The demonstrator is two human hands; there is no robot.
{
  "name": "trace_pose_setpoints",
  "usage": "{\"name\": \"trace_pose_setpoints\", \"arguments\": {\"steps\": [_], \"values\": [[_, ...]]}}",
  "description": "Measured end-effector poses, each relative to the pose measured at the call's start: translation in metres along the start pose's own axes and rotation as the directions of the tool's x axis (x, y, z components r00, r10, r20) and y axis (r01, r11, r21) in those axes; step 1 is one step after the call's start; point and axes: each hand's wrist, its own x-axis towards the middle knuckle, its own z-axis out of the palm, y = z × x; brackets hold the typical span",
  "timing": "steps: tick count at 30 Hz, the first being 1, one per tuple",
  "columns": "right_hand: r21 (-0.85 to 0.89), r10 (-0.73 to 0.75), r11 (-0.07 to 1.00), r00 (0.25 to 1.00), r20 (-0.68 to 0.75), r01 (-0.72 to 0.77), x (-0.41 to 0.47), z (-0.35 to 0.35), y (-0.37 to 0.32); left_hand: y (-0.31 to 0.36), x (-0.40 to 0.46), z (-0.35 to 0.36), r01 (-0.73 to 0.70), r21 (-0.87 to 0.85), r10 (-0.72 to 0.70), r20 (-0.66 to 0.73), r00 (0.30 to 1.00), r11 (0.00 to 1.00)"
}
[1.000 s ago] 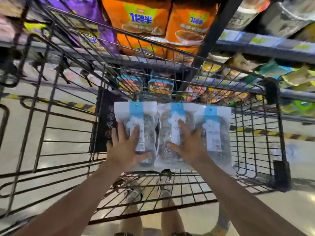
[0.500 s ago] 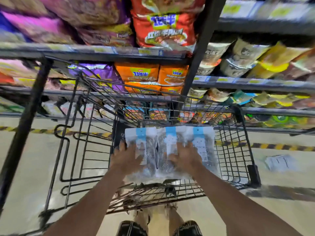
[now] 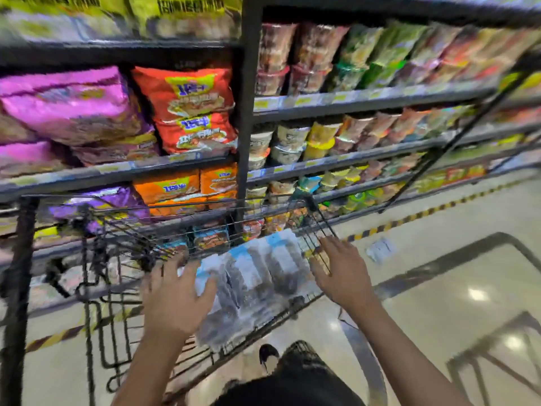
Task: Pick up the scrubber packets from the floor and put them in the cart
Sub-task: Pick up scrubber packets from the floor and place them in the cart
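The scrubber packets (image 3: 257,276) are clear with pale blue and white cards over grey-silver scrubbers. The cart (image 3: 123,276) is black wire. Yellow-and-black striped tape (image 3: 424,213) edges the glossy beige floor (image 3: 439,303). Shelf bags (image 3: 187,109) are red, magenta, orange.

Single head-worn view, close above the cart (image 3: 123,288), tilted down toward shelves (image 3: 336,105).

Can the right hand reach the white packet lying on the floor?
Probably yes. The right hand is open and holds nothing, and the white packet lies on bare floor just beyond it, outside the cart.
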Motion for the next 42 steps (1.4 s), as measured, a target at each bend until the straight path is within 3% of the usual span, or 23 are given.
{"name": "trace_pose_setpoints", "arguments": {"steps": [7, 18, 23, 27, 32, 35, 42], "values": [[-0.028, 0.291, 0.956, 0.955, -0.054, -0.293, -0.122, -0.016, 0.013, 0.06, -0.02, 0.001, -0.313, -0.075, 0.318, 0.06, 0.946, 0.947], [0.049, 0.517, 0.839, 0.765, -0.384, -0.542, -0.226, -0.048, 0.09, 0.21, -0.068, 0.003, -0.697, -0.062, 0.699, 0.09, 0.709, 0.715], [0.035, 0.651, 0.752, 0.734, -0.191, -0.658, -0.257, -0.043, 0.183, 0.307, -0.089, 0.032, -0.758, -0.031, 0.746, 0.203, 0.634, 0.652], [0.056, 0.696, 0.714, 0.699, -0.162, -0.698, -0.281, -0.064, 0.275, 0.405, -0.114, 0.058, -0.816, 0.0, 0.8, 0.198, 0.566, 0.577], [0.043, 0.671, 0.734, 0.713, -0.202, -0.678, -0.301, -0.1, 0.391, 0.53, -0.154, 0.072, -0.835, 0.002, 0.822, 0.174, 0.542, 0.55], [0.054, 0.673, 0.737, 0.724, -0.151, -0.674, -0.299, -0.124, 0.443, 0.587, -0.17, 0.076, -0.823, 0.039, 0.807, 0.176, 0.563, 0.566], [0.191, 0.616, 0.782, 0.782, -0.09, -0.594, -0.271, -0.143, 0.526, 0.651, -0.174, 0.086, -0.779, -0.013, 0.773, 0.136, 0.62, 0.627]]}}
